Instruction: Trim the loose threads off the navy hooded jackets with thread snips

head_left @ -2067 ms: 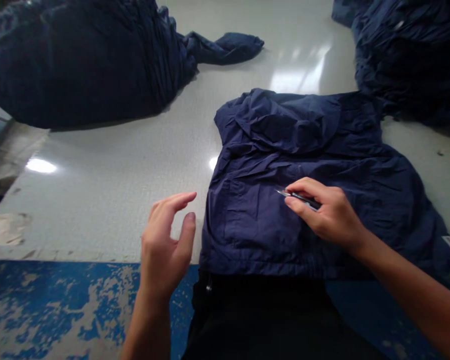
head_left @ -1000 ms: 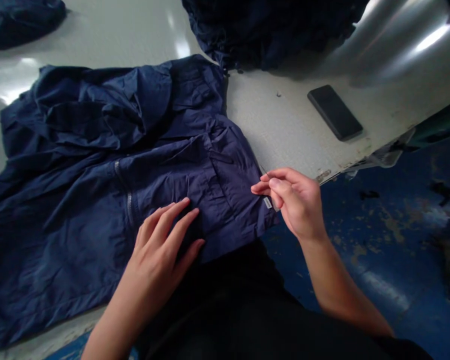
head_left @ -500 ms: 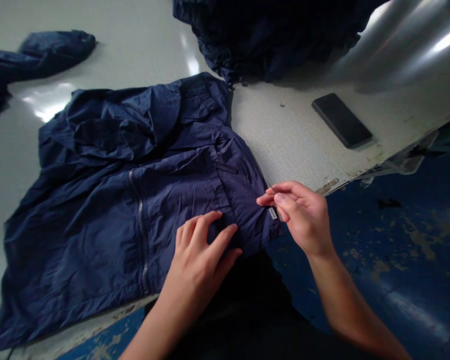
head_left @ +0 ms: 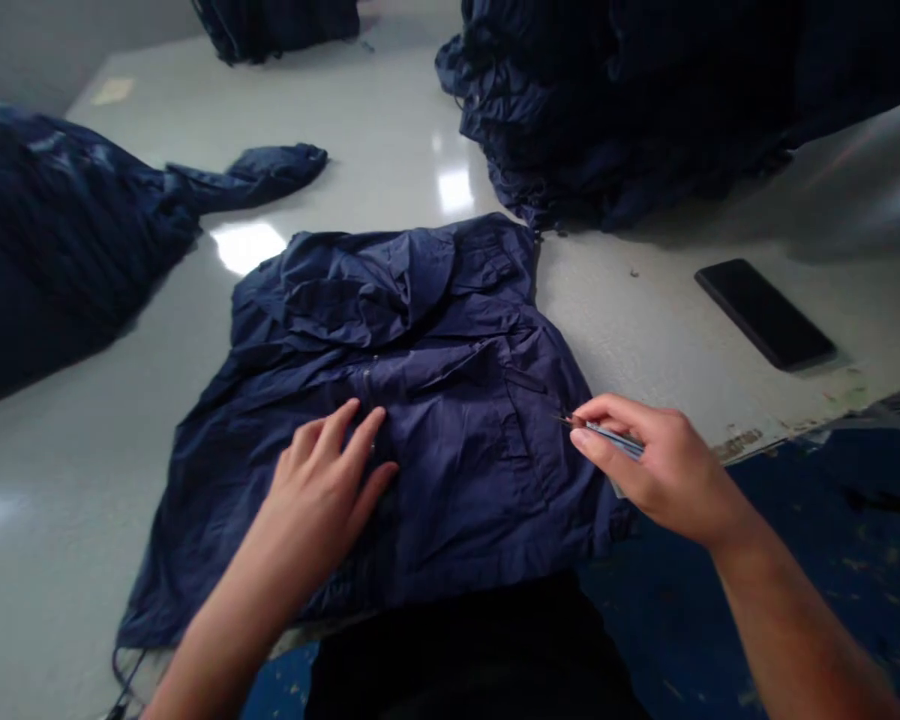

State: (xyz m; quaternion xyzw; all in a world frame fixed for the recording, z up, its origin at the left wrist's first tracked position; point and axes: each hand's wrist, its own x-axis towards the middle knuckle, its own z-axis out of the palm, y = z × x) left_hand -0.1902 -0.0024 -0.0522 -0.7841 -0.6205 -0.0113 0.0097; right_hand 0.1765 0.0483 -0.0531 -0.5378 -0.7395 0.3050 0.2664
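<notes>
A navy blue jacket (head_left: 450, 330) lies spread flat on the white table (head_left: 630, 330), its hood bunched at the far end and its zipper running down the middle. My left hand (head_left: 322, 480) rests palm down on the jacket's front, fingers spread near the zipper. Over the jacket's right edge, my right hand (head_left: 645, 465) pinches a small metal thread snipper (head_left: 604, 432), whose tip points left at the fabric.
A black phone (head_left: 765, 313) lies on the table at the right. Piles of navy garments sit at the back right (head_left: 645, 90), at the left (head_left: 52, 240) and far back (head_left: 277, 25). Blue worn floor (head_left: 817, 560) shows beyond the table's near edge.
My left hand has slid left from the jacket's lower right corner to its middle by the zipper. My right hand has left the white label at the hem and now shows the snipper.
</notes>
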